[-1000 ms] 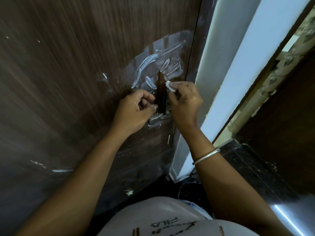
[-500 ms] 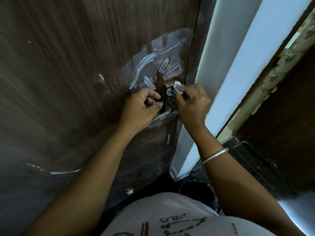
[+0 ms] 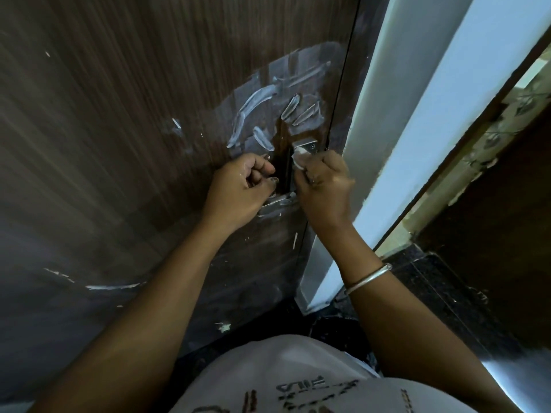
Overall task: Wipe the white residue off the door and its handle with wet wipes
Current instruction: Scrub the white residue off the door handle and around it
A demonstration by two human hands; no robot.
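At the door's lock edge, the wet wipe sits bunched in my right hand, fingers pinching it against the upper end of the metal handle plate. Since a second ago this hand has travelled up the plate from its lower part; judgement: the lower section is treated, the top is in progress. My left hand is curled shut just beside the plate, steadying the door; whether it grips anything I cannot tell. The plate's long axis runs vertically, parallel to the door edge. White residue streaks remain above and left, untouched.
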